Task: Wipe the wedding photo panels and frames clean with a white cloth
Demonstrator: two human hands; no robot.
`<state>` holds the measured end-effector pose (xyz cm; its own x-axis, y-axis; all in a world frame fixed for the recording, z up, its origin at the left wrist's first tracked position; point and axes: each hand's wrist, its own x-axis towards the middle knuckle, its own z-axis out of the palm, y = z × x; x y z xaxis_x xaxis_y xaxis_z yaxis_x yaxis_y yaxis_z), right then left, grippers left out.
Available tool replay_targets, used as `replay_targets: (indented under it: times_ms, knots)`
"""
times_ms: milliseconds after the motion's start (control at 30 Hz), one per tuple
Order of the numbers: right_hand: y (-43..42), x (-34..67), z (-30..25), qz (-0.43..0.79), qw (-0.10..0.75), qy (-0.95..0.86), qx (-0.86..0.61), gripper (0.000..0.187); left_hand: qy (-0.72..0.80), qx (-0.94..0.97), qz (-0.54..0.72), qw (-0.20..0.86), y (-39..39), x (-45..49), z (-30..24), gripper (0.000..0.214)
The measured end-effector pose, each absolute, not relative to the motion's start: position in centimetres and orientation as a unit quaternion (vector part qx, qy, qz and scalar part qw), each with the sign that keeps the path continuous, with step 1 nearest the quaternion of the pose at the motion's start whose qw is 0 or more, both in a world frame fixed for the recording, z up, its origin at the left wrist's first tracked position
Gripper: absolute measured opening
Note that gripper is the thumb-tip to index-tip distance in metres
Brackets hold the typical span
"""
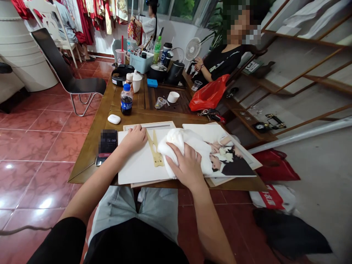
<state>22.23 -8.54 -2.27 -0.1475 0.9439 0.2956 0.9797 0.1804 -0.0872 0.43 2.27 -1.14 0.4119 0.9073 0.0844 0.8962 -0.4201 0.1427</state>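
My right hand (185,165) presses a bunched white cloth (176,143) onto a large printed photo (220,154) of a couple, fingers curled over the cloth. My left hand (135,137) lies on a white board (137,161), fingers bent and resting on its upper part. Between the hands lies a thin yellowish strip tool (155,152) on the board. Under the board and the photo lies a pale picture frame (150,125), on a wooden table (90,146).
A phone (107,143) and a white earbud case (114,118) lie to the left. A cola bottle (127,99), cups, a kettle, a red plastic bag (209,96) and keys crowd the far side. A seated person (225,60) is beyond. A chair (68,73) stands left.
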Motion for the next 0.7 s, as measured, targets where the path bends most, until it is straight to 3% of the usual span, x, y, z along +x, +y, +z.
replay_targets:
  times_ms: [333,700]
  knots:
    - [-2.9,21.1,-2.1,-0.049,0.152,-0.752,-0.640,0.056,0.539,0.839,0.068,0.040,2.1,0.4,-0.9,0.040]
    - [-10.4,22.3,-3.1,-0.092,0.159,-0.760,-0.624,0.053,0.544,0.835,0.072,0.041,2.0,0.5,-1.0,0.039]
